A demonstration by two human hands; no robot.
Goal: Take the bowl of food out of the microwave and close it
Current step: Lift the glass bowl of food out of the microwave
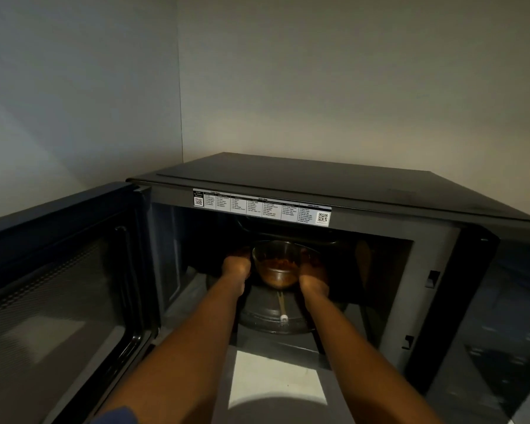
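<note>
A black microwave point(334, 191) stands in a wall corner with its door point(58, 286) swung wide to the left. Inside, a clear glass bowl point(277, 264) holding brown food sits over the dark round turntable point(273, 319). Both my arms reach into the cavity. My left hand point(236, 267) grips the bowl's left side and my right hand point(312, 280) grips its right side. Whether the bowl rests on the turntable or is lifted off it, I cannot tell. The fingers behind the bowl are hidden in the dark.
The microwave's control panel point(502, 332) is at the right, dark and blurred. A white label strip point(262, 206) runs above the cavity opening. A white patch of counter point(276, 381) shows below the microwave's front, between my forearms. Plain walls meet behind.
</note>
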